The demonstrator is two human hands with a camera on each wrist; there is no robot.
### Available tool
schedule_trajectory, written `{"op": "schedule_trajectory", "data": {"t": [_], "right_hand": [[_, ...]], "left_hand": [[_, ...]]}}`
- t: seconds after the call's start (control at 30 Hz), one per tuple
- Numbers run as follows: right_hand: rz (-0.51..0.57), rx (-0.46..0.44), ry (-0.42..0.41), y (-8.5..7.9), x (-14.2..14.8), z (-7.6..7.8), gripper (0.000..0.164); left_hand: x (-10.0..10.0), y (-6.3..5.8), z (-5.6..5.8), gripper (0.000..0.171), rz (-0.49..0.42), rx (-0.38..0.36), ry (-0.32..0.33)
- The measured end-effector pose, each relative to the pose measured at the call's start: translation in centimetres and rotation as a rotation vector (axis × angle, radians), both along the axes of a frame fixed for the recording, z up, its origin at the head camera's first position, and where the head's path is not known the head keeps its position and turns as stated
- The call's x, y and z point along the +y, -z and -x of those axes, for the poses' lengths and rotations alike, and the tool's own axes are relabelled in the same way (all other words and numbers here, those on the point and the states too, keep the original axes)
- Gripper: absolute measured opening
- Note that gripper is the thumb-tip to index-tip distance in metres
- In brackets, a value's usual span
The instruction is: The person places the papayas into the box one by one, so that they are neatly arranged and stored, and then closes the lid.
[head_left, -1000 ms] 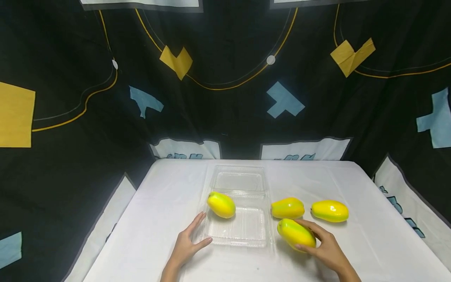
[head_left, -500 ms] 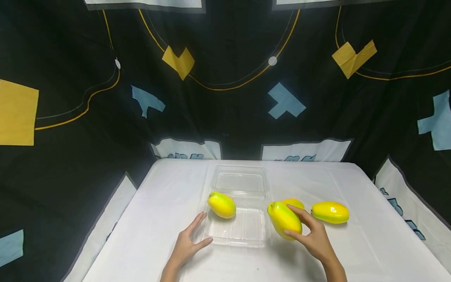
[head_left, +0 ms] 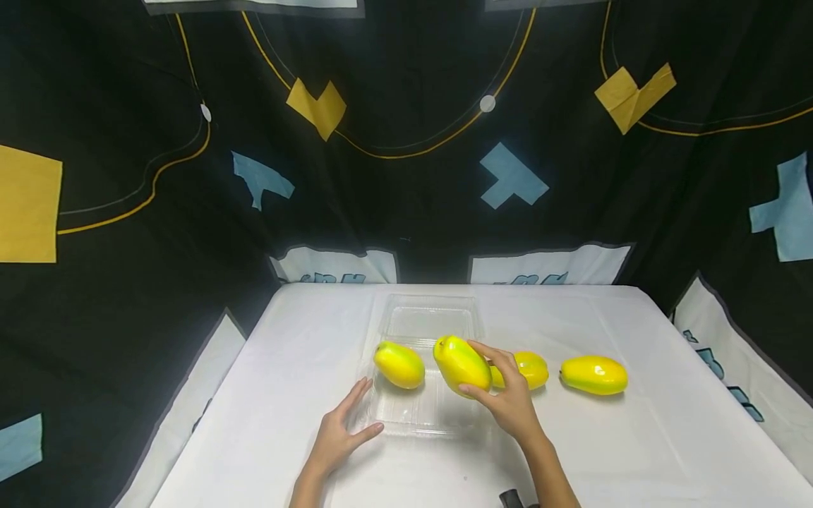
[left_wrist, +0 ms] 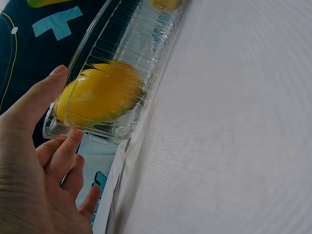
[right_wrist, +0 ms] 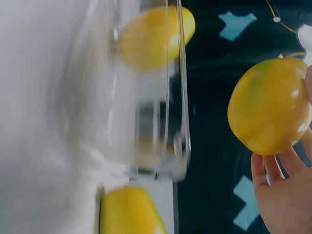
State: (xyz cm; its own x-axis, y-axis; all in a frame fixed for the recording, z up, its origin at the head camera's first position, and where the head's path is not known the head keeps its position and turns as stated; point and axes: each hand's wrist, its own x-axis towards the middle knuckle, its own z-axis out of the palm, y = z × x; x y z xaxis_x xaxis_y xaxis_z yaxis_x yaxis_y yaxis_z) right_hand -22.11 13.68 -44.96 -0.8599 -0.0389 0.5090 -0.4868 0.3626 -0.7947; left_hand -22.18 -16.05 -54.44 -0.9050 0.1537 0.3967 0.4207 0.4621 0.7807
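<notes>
A glossy yellow-green oval fruit (head_left: pixel 462 367) is hanging above the clear plastic hinged box (head_left: pixel 413 415), the right hand (head_left: pixel 513 403) gripping it, seemingly for loading. Lowering probably means avoiding the similar fruit (head_left: pixel 399 366) lying inside; the left hand (head_left: pixel 335 435), fingers spread, is gripping nothing by the box's left edge.

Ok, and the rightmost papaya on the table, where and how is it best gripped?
The rightmost papaya is probably best gripped around its middle from above, thumb on the near flank, fingers on the far one: it lies lengthwise left to right, with room along its rounded flanks. The right hand holds another papaya.
</notes>
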Motion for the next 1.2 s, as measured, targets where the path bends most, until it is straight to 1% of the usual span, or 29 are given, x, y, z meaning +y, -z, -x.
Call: {"op": "schedule_trajectory", "data": {"t": [0.1, 0.23, 0.37, 0.5, 0.73, 0.83, 1.0, 1.2], "right_hand": [[-0.001, 0.02, -0.035, 0.8, -1.3, 0.9, 0.064], [-0.02, 0.061, -0.096, 1.4, -3.3, 1.7, 0.065], [-0.065, 0.105, -0.137, 2.2, -5.1, 2.2, 0.064], [-0.117, 0.113, -0.17, 3.1, -6.5, 2.4, 0.063], [-0.225, 0.091, -0.214, 4.3, -7.4, 2.4, 0.062], [-0.271, 0.057, -0.238, 4.6, -7.5, 2.5, 0.061], [-0.314, -0.022, -0.27, 4.9, -7.6, 2.5, 0.061], [-0.348, -0.071, -0.295, 5.1, -7.7, 2.5, 0.063]], "left_hand": [[-0.1, -0.2, -0.1, 0.077, 0.0, -0.016, 0.001], [-0.2, -0.5, -0.3, 0.078, -0.004, -0.024, -0.01], [-0.3, -0.5, -0.2, 0.079, -0.007, -0.015, 0.003], [-0.3, -0.3, -0.1, 0.079, -0.013, -0.019, 0.003], [-0.2, 0.0, 0.0, 0.079, -0.033, 0.003, 0.005], [-0.3, -0.1, 0.0, 0.08, -0.021, -0.015, 0.008], [-0.3, -0.2, -0.1, 0.08, -0.016, -0.046, 0.01], [-0.3, -0.3, -0.1, 0.08, -0.017, -0.044, 0.018]]}}
